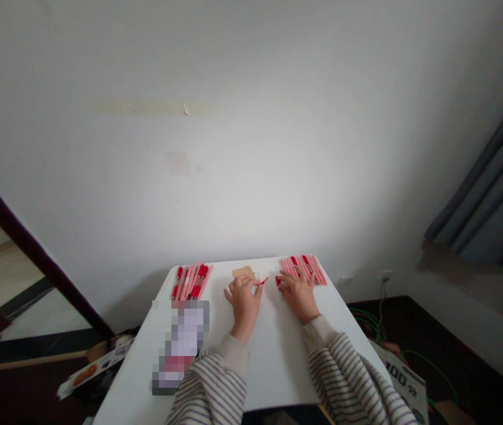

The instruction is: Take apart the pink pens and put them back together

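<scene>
My left hand point(245, 298) is over the middle of the white table point(273, 360), thumb and forefinger pinched on a thin, pointed red piece point(264, 281). A short gap to the right, my right hand point(299, 297) has its thumb and forefinger closed at a small red piece point(278, 282). The other right fingers stretch over a row of pink pen-like sticks point(317, 271), some with red parts. A tan, rounded flat piece point(242, 271) lies just beyond my left hand and is partly hidden by it. What kind the red pieces are is too small to tell.
A bundle of pink and red pen-like sticks point(192, 281) lies at the table's far left. Nearer along that side is a pixelated long object point(185, 342). The white wall point(251, 177) stands behind the table. Green cables point(369, 321) run on the floor at right.
</scene>
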A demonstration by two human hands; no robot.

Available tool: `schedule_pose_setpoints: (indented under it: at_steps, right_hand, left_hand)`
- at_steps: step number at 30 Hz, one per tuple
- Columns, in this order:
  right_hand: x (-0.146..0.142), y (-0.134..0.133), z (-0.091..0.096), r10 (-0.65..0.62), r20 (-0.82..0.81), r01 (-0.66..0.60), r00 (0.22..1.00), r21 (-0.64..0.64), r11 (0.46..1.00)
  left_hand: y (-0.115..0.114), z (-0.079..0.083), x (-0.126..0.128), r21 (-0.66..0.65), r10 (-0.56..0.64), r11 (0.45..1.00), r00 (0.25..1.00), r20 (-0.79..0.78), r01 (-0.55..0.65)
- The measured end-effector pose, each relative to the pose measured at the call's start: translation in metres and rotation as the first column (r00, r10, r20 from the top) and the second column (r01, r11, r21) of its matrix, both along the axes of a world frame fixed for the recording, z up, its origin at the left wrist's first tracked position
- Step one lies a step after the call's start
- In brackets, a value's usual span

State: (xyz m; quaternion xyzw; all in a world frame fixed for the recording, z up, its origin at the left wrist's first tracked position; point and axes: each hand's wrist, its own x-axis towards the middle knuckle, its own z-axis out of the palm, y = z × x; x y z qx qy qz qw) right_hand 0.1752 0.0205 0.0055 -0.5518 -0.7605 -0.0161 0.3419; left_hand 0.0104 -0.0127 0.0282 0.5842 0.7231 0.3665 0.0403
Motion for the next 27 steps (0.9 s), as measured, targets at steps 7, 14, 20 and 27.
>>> schedule_pose_setpoints:
  at_steps: [7, 14, 20, 27]
  right_hand:
    - [-0.0011, 0.0015, 0.0012, 0.108, -0.060, -0.100, 0.992, 0.116, 0.988]
    - [-0.0052, -0.0033, 0.0019, 0.156, -0.087, -0.150, 0.984, 0.072, 0.986]
    - [-0.0068, -0.0049, 0.0039, 0.158, -0.099, -0.156, 0.982, 0.034, 0.987]
    - [-0.0043, -0.0036, 0.0040, 0.105, -0.109, -0.101, 0.988, 0.043, 0.994]
  left_hand:
    - [-0.0019, -0.0002, 0.0047, 0.030, -0.040, 0.999, 0.999, -0.025, 0.041]
    - [-0.0039, -0.0004, 0.0062, 0.015, -0.085, 0.996, 0.995, -0.058, 0.086]
    - [-0.0057, 0.0010, 0.0073, -0.020, -0.111, 0.994, 0.991, -0.071, 0.109]
    - [-0.0020, -0.0040, 0.0086, 0.006, -0.088, 0.996, 0.992, -0.088, 0.089]
